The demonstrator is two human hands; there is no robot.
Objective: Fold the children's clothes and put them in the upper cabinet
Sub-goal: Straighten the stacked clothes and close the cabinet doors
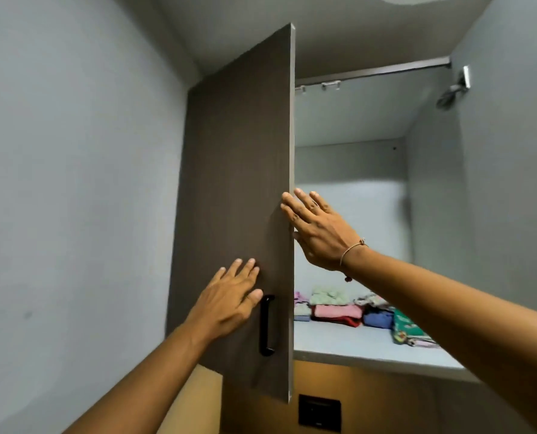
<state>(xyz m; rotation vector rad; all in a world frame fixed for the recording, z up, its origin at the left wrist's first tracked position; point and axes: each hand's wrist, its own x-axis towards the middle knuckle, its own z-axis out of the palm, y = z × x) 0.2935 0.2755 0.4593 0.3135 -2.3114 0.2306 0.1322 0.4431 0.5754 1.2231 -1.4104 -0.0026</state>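
Observation:
The upper cabinet stands open, its dark brown door (235,183) swung out edge-on toward me. Folded children's clothes (339,311) in pink, green, red and blue lie in small stacks on the pale shelf (354,346) inside. My left hand (229,299) rests flat on the door's outer face, fingers spread, just left of the black handle (267,324). My right hand (317,230) is higher up at the door's free edge, fingers spread over the outer face and the thumb behind the edge. Neither hand holds any clothing.
A metal hanging rail (373,72) with small hooks runs across the cabinet top. A hinge (455,87) shows on the right inner wall. Grey walls flank both sides. Below the shelf is a tan panel with a dark rectangular plate (319,413).

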